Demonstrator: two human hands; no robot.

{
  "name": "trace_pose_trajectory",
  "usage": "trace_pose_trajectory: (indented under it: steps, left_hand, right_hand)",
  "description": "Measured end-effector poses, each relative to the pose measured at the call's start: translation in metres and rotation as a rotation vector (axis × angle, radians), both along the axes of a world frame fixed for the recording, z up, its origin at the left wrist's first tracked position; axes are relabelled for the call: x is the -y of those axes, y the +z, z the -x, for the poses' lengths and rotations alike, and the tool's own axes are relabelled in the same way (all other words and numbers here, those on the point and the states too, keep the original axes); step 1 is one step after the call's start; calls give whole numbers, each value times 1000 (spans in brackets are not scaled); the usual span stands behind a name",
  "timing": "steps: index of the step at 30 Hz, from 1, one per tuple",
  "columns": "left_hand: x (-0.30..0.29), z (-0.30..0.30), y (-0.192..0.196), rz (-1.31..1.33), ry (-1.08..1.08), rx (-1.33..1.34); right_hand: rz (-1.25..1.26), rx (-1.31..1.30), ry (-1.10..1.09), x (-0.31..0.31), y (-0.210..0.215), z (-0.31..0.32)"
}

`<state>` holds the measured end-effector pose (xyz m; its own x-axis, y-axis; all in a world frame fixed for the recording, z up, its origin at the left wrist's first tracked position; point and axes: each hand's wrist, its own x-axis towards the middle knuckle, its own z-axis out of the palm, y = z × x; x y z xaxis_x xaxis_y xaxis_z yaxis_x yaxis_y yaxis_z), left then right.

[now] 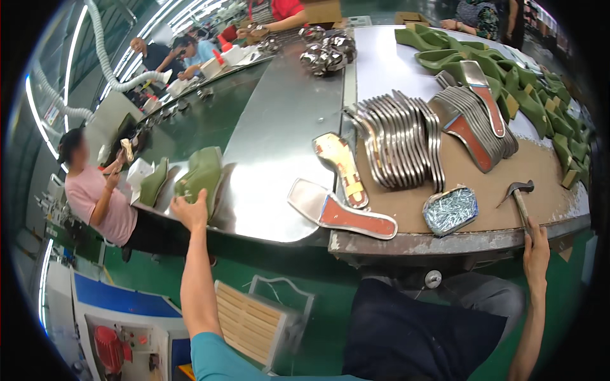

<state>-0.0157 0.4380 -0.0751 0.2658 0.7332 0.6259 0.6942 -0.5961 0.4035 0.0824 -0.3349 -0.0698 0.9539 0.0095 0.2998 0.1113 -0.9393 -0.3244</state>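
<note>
At the left end of the metal surface, my left hand point(192, 211) grips the near, lower end of a green shoe last point(202, 170), thumb and fingers on either side of it. Another green last point(153, 182) stands to its left. My right hand point(537, 246) is wrapped round the wooden handle of a hammer point(520, 193), its dark head resting over the bench's right side. Between my hands lie a silver-edged insole point(356, 220) with a reddish-brown face and a yellowish patterned insole point(340, 166). A tin of small nails point(450, 211) sits near the front edge.
A row of silver insoles point(397, 143) stands on the brown board, with more reddish-brown ones point(480, 136) stacked beside it. Many green lasts point(515, 82) heap at the far right. Shiny silver pieces point(327, 54) lie at the back. A person in pink point(101, 203) works at the left.
</note>
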Motion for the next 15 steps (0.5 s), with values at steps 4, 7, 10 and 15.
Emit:
trace_pose_trajectory:
  steps: [4,7,10,15]
  left_hand:
    - [-25,-9,-1,-15,128,-172]
    - [-15,-14,3,-63,92,-328]
    - [-30,-2,14,71,5,-249]
    - [-2,-10,37,-150,-59,-446]
  right_hand:
    - [137,132,12,5,-17,-14]
    - [268,193,-18,24,-38,-20]
    - [253,171,-11,27,-46,-24]
    - [272,189,-19,32,-51,-25]
